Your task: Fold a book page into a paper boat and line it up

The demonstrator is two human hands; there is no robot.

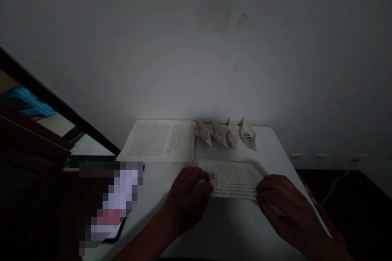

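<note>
Between my two hands is a sheet of printed paper [234, 179] with lines of text and a small square picture near its left side. It looks folded, though the layers are hard to make out. My left hand [191, 189] pinches its left edge with the thumb and fingers. At the lower right corner of the sheet, my right hand [283, 202] grips with bent fingers. Beyond the sheet stand several folded paper boats [232, 133] in a row, made from similar printed paper.
A stack of printed pages [162, 140] lies at the back left of the white table [171, 171], beside the wall. A phone [114, 208], its screen blurred out, rests at the left edge. A dark slanted frame [61, 102] stands further left.
</note>
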